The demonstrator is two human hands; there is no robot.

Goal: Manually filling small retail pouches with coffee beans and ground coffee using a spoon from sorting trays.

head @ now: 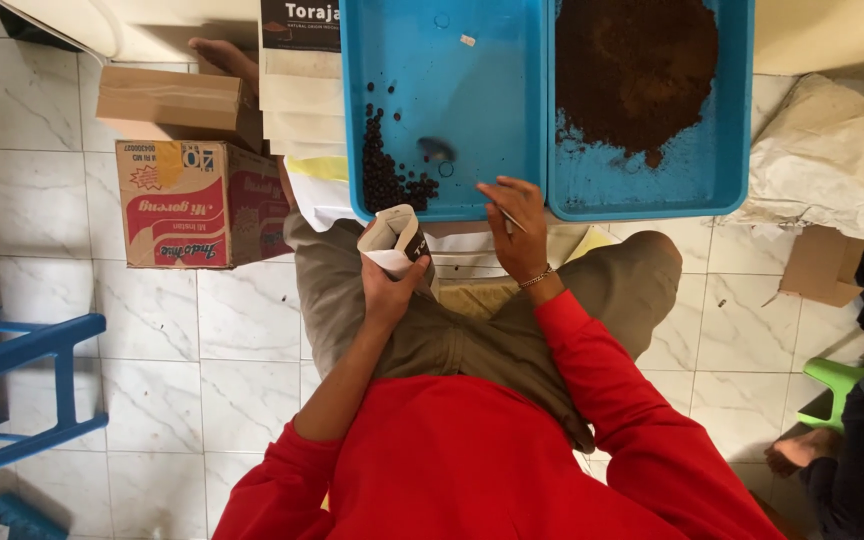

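- I see the left hand [389, 290] wrapped around a small paper pouch [395, 243], white inside with a dark outer face, mouth open and tilted toward the trays.
- The pouch sits just near of the left blue tray [452, 120], above the lap.
- Right hand [515, 232] rests at the near rim of that tray, fingers loosely curled; a thin pale stick seems to lie under them, but I cannot tell whether it is pinched.
- Dark roasted beans [387, 175] lie in a strip along the tray's left side and near corner.
- Right blue tray [722, 170] touches the first and carries a heap of brown grounds [637, 70].
- Left of the trays: a printed cardboard box [197, 205] on the tiled floor, a plain carton [172, 105] on top of it.
- Blue stool [22, 385] at far left.
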